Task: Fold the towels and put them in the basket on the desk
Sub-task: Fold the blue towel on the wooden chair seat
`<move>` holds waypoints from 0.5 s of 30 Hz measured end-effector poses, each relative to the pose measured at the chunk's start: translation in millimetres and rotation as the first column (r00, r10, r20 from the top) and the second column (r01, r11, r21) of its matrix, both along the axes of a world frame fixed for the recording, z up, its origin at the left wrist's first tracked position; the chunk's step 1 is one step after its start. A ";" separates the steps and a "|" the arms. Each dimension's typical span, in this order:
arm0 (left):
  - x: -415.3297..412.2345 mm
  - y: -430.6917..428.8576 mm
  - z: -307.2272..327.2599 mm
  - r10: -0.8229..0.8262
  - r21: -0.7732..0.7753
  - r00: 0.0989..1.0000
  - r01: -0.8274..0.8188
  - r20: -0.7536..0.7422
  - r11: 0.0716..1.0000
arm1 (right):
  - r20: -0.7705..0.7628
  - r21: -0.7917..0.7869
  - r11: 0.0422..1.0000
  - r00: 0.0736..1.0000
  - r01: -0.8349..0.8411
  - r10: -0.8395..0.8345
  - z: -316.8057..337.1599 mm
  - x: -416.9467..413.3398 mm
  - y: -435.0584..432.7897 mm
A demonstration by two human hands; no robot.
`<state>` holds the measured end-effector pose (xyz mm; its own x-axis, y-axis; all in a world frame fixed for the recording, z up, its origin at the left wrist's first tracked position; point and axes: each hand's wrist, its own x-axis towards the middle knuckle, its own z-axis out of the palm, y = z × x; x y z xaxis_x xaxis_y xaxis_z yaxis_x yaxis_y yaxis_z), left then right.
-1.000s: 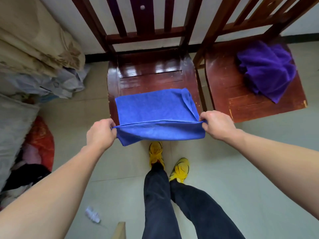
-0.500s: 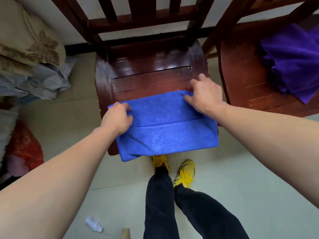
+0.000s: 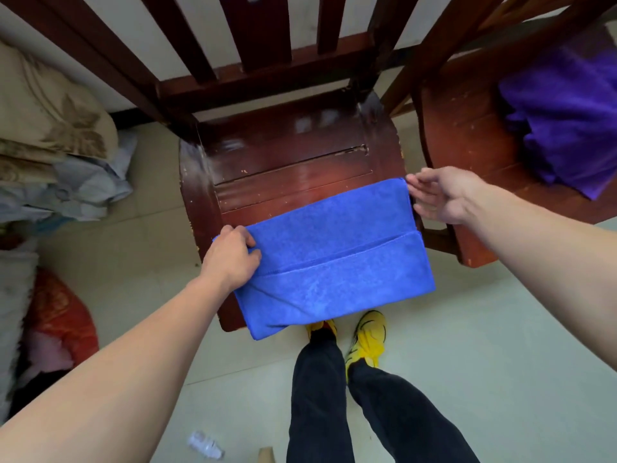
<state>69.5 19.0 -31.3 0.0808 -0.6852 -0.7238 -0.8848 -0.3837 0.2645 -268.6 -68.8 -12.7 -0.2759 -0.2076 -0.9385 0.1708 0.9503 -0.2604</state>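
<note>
The blue towel (image 3: 334,255) lies folded over on the front of the wooden chair (image 3: 293,162), its near edge hanging off the seat. The left hand (image 3: 233,259) pinches the towel's left end; the right hand (image 3: 440,195) is loose and open at the far right corner, gripping nothing. Tip for the next fold: grab both right corners together, bring them straight over to the left end, then smooth flat. The purple towel (image 3: 564,128) waits crumpled on the next chair (image 3: 467,155). No basket in view.

A folded blue towel (image 3: 334,255) overhangs the near chair (image 3: 293,168); a crumpled purple towel (image 3: 564,121) lies on the neighbouring chair (image 3: 467,155).
</note>
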 end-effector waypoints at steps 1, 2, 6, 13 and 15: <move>0.3 -0.2 0.7 0.019 -0.031 1.000 -0.019 0.000 0.999 | -0.053 -0.038 0.999 0.999 0.002 -0.004 0.6 3.8 -0.1; 0.8 0.8 1.5 0.045 -0.074 0.999 -0.045 0.007 0.996 | -0.129 -0.072 0.995 0.990 -0.072 0.062 -0.9 6.9 0.8; 3.0 1.2 3.0 0.180 -0.259 0.979 -0.151 0.092 0.954 | -0.417 -0.071 0.762 0.713 -0.644 0.564 -6.5 19.5 5.5; 9.4 -7.2 -2.3 0.354 -0.222 0.924 -0.319 0.143 0.921 | -0.334 -0.012 0.936 0.884 -0.351 0.328 -16.9 36.0 -20.6; 11.1 -9.9 -2.3 0.376 -0.199 0.915 -0.345 0.147 0.917 | -0.247 0.038 0.959 0.928 -0.279 0.280 -19.2 36.5 -25.7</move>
<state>80.6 9.1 -33.5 0.4622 -0.6929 -0.5534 -0.7324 -0.6502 0.2023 -232.1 -94.6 -31.9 -0.4303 -0.3077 -0.8486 -0.1713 0.9509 -0.2579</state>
